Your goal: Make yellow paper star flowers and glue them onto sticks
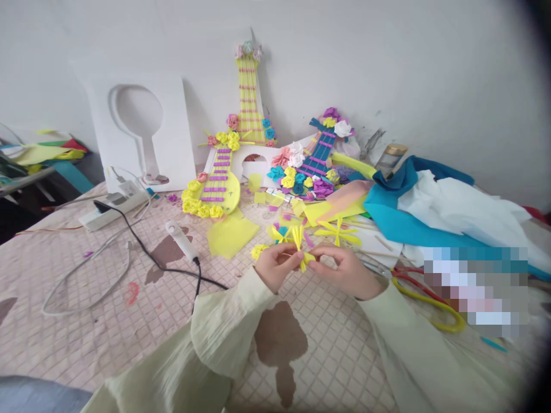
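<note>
My left hand (278, 267) pinches a folded yellow paper piece (298, 236) with several narrow petals fanned upward. My right hand (344, 269) has its thumb and fingers closed on the lower right part of the same piece. Just behind my hands lie a yellow strip bow (338, 232) and another yellow and teal one partly hidden. Beside my left hand sits a yellow paper rose (259, 251). A flat yellow sheet (232, 234) lies farther left.
Flower-trimmed paper instruments, including a yellow lute shape (221, 183) and a blue one (318, 155), stand at the back. A glue gun (181, 240), cable and power strip (114, 209) lie left. Scissors (430, 301) and teal cloth-like sheets (396, 212) are right.
</note>
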A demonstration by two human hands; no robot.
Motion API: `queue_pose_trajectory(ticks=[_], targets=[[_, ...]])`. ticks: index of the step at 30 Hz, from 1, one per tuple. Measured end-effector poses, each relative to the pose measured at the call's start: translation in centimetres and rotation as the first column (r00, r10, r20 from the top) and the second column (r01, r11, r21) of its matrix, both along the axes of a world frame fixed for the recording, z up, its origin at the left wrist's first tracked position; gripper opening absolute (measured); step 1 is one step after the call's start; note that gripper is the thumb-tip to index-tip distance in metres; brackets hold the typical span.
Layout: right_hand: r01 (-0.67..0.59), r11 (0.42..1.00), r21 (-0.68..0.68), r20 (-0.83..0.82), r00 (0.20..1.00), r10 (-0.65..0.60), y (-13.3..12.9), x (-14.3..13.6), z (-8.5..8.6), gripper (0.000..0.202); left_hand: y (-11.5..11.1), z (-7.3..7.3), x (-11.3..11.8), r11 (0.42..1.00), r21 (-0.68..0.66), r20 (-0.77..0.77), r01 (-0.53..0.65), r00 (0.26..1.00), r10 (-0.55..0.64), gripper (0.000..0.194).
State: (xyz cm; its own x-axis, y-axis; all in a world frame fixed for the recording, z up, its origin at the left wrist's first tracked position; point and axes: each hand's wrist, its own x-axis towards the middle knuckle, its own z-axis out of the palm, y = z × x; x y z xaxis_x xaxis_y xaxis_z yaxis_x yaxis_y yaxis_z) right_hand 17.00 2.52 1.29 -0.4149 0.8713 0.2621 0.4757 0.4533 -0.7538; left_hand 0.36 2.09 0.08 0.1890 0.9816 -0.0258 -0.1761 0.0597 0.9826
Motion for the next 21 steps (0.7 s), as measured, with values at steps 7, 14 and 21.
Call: queue_pose_trajectory(ticks=[7,14,21], targets=[[0.12,0.879,0.462,0.041,0.987,-0.156,-1.1,0.0,-1.5,0.017,-0.5,-0.6,0.6,0.989,-0.121,-0.047,0.086,0.995,-0.092,0.033],[0.052,0.844,0.534,0.116,0.984,-0.134,-1.3,0.3,-2.7,0.012,-1.2,-1.2,1.1,0.974,-0.13,-0.113,0.186,0.973,-0.201,0.035],[0.138,0.881,0.452,-0.019,0.989,-0.145,-1.4,0.7,-2.1,0.011,-0.9,-1.0,0.6,0.972,-0.123,-0.102,0.202,0.971,-0.215,0.049]])
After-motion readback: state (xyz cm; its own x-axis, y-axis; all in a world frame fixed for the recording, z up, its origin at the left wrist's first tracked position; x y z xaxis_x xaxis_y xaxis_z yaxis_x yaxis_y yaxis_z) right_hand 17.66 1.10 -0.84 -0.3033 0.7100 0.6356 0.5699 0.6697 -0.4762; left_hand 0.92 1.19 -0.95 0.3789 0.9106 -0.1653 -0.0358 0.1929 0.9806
